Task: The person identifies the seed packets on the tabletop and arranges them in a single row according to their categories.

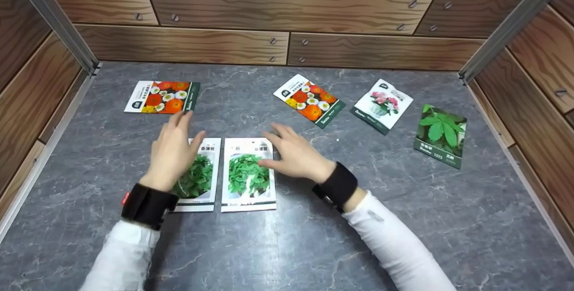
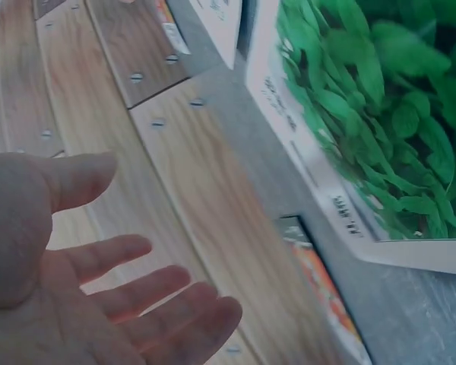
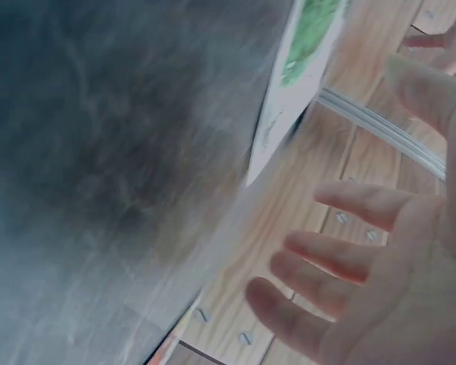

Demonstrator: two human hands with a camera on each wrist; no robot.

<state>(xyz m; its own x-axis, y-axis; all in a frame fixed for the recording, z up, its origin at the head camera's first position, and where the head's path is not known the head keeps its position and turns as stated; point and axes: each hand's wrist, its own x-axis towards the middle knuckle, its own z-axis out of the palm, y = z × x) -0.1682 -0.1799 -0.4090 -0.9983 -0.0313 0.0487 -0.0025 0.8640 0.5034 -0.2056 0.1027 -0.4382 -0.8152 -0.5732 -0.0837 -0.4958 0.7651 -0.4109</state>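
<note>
Two seed packets with green leafy pictures lie side by side on the grey table, the left packet [image 1: 204,179] and the right packet [image 1: 249,179]. My left hand [image 1: 172,152] is over the left packet and covers part of it, fingers spread and holding nothing. Its fingertips reach toward an orange-flower packet [image 1: 166,97] behind. Over the upper right edge of the right packet is my right hand [image 1: 298,154], with thumb and fingers apart and nothing between them. Both wrist views show loosely extended fingers, the left hand [image 2: 114,281] and the right hand [image 3: 365,274].
A second orange-flower packet [image 1: 311,101] lies at the back middle. Right of it are a pink-flower packet [image 1: 382,106] and a packet with a green leaf picture [image 1: 441,134]. Wood-patterned walls [image 1: 287,8] enclose the table's back and sides.
</note>
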